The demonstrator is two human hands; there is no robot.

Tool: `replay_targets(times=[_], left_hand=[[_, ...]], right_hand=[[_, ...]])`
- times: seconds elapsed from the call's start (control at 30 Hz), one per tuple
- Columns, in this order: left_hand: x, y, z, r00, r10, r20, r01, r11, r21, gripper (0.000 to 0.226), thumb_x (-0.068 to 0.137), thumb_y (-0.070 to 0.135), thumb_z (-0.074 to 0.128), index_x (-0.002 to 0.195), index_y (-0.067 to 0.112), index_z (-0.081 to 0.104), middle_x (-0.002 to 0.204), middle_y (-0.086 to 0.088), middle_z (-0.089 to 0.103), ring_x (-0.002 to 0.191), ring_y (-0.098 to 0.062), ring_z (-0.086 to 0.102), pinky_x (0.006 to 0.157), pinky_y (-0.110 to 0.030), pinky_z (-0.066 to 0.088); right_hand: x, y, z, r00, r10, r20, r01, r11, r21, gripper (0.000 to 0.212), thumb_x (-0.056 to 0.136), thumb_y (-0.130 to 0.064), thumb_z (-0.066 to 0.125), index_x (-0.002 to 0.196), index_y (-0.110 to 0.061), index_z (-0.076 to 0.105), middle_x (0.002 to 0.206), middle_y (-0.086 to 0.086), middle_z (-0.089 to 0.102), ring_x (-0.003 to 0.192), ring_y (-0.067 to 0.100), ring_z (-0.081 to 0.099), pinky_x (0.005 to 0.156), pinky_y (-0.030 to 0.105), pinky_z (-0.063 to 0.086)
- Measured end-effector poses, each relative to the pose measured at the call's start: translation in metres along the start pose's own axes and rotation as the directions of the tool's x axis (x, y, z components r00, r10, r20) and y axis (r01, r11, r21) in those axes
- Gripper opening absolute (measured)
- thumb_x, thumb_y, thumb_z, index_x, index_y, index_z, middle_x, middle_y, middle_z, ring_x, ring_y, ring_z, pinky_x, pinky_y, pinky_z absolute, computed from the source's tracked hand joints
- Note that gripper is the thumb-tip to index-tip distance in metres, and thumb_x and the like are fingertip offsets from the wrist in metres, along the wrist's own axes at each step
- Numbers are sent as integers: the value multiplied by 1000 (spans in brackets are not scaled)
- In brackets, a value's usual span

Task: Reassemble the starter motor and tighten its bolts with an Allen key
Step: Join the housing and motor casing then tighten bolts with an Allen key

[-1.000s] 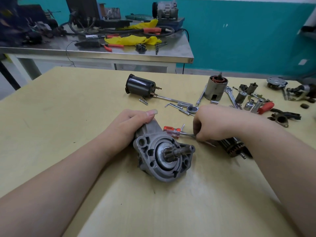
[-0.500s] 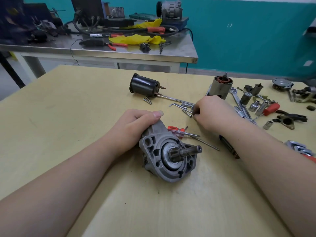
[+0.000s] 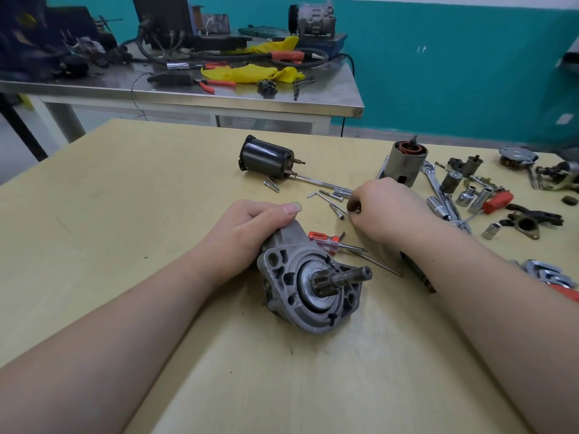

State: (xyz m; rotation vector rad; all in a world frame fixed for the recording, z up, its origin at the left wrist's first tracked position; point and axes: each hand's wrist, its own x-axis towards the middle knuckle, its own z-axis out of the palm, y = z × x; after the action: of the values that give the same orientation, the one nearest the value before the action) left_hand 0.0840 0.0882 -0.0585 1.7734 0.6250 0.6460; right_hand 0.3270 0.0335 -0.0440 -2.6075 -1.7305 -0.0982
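Observation:
The grey aluminium starter motor housing (image 3: 310, 286) lies on the yellow table (image 3: 125, 214) with its pinion shaft pointing toward me. My left hand (image 3: 250, 233) grips its rear from above. My right hand (image 3: 385, 208) is further back, its fingertips pinched on the end of a thin bolt (image 3: 336, 211) among loose bolts. A small Allen key (image 3: 316, 194) lies just left of them. The black solenoid can (image 3: 266, 158) and the field housing with copper windings (image 3: 407, 162) stand beyond. What my right palm covers is hidden.
A red-handled screwdriver (image 3: 326, 241) and a long thin bolt (image 3: 376, 266) lie right of the housing. Sockets (image 3: 451, 183), a wrench (image 3: 435, 186), a red-handled tool (image 3: 498, 202) and a fork lever (image 3: 529, 223) crowd the right side. A cluttered steel bench (image 3: 219, 95) stands behind.
My right hand left the screwdriver and long bolt beside the housing and moved back to the pile of small bolts. My left hand kept its grip on the housing.

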Motion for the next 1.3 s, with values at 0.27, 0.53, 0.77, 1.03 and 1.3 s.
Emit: replay_targets(times=[0.27,0.53,0.77,1.03,1.3], left_hand=[[3,-4,-2,999,-39,-21,40,999,18,79,92,78,45,86,6,79,87,-26,75,80,-34,73,88,-41,55],[4,-7,-5,1000,2,-24,0,997,81,67,115,49,40,90,1,78,91,-28,74,75,-27,69,73,-17,53],[4,-3,-3,999,-23,-34,27,993,113,69,117,46,37,95,-11,70,92,-36,66,75,-22,60,67,-16,48],[5,-1,-3,998,-45,-41,49,992,112,72,114,47,42,102,-21,61,80,-22,61,71,-21,55,62,-26,45],[3,4,-3,999,-38,-19,40,993,111,81,101,63,44,99,-17,62,80,-22,63,74,-22,57,80,-44,51]], right_hand=[[0,-14,4,997,-37,-74,26,989,-149,10,97,-18,62,90,-23,59,72,-1,52,59,18,49,45,26,33],[4,5,-7,998,54,22,-56,991,119,16,90,-13,71,103,-18,78,91,4,71,79,23,67,72,34,59],[-20,4,-23,996,-86,31,-42,-136,990,39,96,10,65,134,1,66,78,7,70,70,16,59,56,24,42],[-74,-51,-40,980,-20,-196,197,101,975,24,101,-3,64,97,-23,76,87,1,81,85,16,77,62,25,58],[-100,-50,-39,952,44,-303,300,62,952,12,105,-15,65,109,-24,71,96,-4,83,97,14,78,77,30,59]])
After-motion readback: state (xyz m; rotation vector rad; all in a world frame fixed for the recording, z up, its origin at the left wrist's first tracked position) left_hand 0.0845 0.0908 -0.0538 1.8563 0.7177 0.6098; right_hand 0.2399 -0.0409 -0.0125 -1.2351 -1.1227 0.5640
